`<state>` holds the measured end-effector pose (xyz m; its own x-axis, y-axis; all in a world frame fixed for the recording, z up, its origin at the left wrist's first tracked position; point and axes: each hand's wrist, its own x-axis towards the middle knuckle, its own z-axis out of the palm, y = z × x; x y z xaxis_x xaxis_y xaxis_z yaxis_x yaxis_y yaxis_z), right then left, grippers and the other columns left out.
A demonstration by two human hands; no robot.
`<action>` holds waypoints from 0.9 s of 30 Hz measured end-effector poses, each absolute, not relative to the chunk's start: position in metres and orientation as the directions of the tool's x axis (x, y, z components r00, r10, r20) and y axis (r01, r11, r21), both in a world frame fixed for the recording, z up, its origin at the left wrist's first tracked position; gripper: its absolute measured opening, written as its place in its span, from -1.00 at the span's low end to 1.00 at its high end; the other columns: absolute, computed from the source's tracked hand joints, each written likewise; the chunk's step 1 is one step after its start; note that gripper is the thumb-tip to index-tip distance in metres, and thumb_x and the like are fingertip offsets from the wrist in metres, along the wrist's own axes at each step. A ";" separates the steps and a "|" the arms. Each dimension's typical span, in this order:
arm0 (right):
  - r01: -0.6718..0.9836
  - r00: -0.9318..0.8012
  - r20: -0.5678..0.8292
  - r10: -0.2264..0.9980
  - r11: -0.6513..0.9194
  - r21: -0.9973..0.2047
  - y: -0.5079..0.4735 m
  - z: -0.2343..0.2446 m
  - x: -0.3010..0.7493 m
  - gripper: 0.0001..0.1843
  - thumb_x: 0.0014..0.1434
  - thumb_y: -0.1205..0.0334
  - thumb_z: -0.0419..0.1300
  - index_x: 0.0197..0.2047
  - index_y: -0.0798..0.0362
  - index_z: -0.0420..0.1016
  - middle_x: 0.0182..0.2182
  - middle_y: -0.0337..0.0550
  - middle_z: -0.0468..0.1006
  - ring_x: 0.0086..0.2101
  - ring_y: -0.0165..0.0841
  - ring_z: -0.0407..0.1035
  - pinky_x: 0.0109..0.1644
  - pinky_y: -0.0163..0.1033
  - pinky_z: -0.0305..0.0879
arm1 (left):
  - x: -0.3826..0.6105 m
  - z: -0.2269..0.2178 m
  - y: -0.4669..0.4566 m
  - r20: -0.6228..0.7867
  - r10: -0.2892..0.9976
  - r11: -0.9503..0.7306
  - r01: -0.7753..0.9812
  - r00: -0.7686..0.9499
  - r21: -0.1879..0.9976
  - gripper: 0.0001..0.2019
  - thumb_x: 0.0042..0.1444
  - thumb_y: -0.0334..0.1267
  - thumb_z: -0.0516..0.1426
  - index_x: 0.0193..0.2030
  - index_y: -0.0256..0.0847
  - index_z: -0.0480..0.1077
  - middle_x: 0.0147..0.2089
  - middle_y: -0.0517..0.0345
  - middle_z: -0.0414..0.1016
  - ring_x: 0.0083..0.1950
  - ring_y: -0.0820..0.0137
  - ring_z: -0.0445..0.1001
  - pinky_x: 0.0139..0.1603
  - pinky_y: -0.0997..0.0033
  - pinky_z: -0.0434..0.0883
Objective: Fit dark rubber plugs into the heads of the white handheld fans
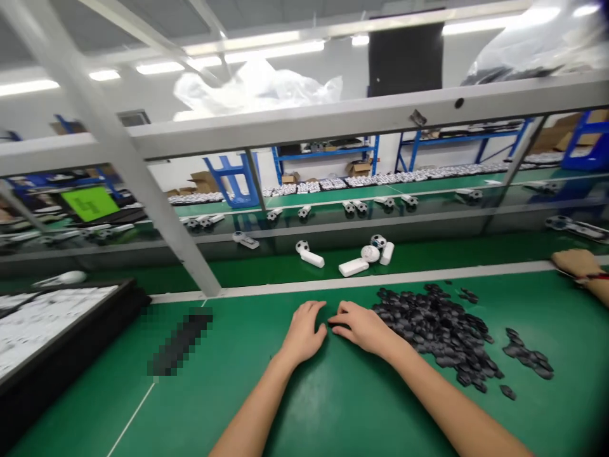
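On the green bench mat [200, 406], the left hand [302, 333] and right hand [364, 327] are observed open and empty, fingers lightly curled, almost touching. A heap of black plastic pieces [438, 333] is seen just beside the right hand; white plastic bars [353, 267] lie beyond.

A pixelated dark object [179, 341] on the green mat [95, 400] cannot be named, the heaped black pieces [438, 333] are too small to identify, and the right edge cuts off a co-worker's hand [576, 263].
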<state>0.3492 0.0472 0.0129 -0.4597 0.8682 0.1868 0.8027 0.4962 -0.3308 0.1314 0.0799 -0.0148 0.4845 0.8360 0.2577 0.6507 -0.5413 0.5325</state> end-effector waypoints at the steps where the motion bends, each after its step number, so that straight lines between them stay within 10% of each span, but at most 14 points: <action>1: 0.795 -0.473 0.193 0.860 0.511 -0.327 0.047 0.012 0.347 -0.69 0.44 0.09 0.12 0.12 -0.18 0.63 -0.11 -0.12 0.56 -0.13 -0.22 0.50 -0.14 -0.24 0.42 | 0.131 -0.015 0.080 0.267 0.842 -0.534 0.660 0.468 0.528 -0.47 0.21 -0.36 0.10 0.34 -0.11 0.32 0.30 0.00 0.41 0.34 0.18 0.34 0.39 0.11 0.27; 12: 0.724 -0.434 0.145 0.889 0.440 -0.532 0.041 0.004 0.332 -0.81 0.39 0.15 0.11 -0.18 -0.12 0.57 -0.15 -0.16 0.55 -0.26 -0.28 0.50 -0.25 -0.25 0.36 | 0.084 -0.004 0.136 0.325 0.945 -0.180 0.879 0.030 0.441 -0.66 0.36 -0.14 0.20 0.19 -0.23 0.43 0.23 -0.07 0.46 0.20 0.13 0.48 0.20 -0.06 0.47; 22: 0.682 -0.410 0.123 0.904 0.393 -0.617 0.055 0.004 0.320 -0.67 0.39 0.14 0.17 0.17 -0.31 0.52 -0.02 -0.18 0.54 -0.19 -0.25 0.52 -0.28 -0.30 0.28 | 0.043 0.043 0.327 0.117 0.935 0.253 0.861 -0.334 0.442 -0.62 0.37 -0.13 0.20 0.23 -0.24 0.40 0.22 -0.08 0.46 0.13 0.16 0.53 0.11 0.00 0.54; 27: 0.720 -0.350 0.115 0.930 0.346 -0.602 0.082 -0.029 0.312 -0.80 0.33 0.04 0.28 -0.01 -0.23 0.66 -0.14 -0.19 0.60 -0.21 -0.25 0.56 -0.32 -0.31 0.29 | 0.040 0.055 0.420 -0.019 0.871 0.438 0.759 -0.490 0.482 -0.61 0.37 -0.12 0.20 0.24 -0.26 0.39 0.22 -0.07 0.46 0.12 0.15 0.53 0.10 0.00 0.54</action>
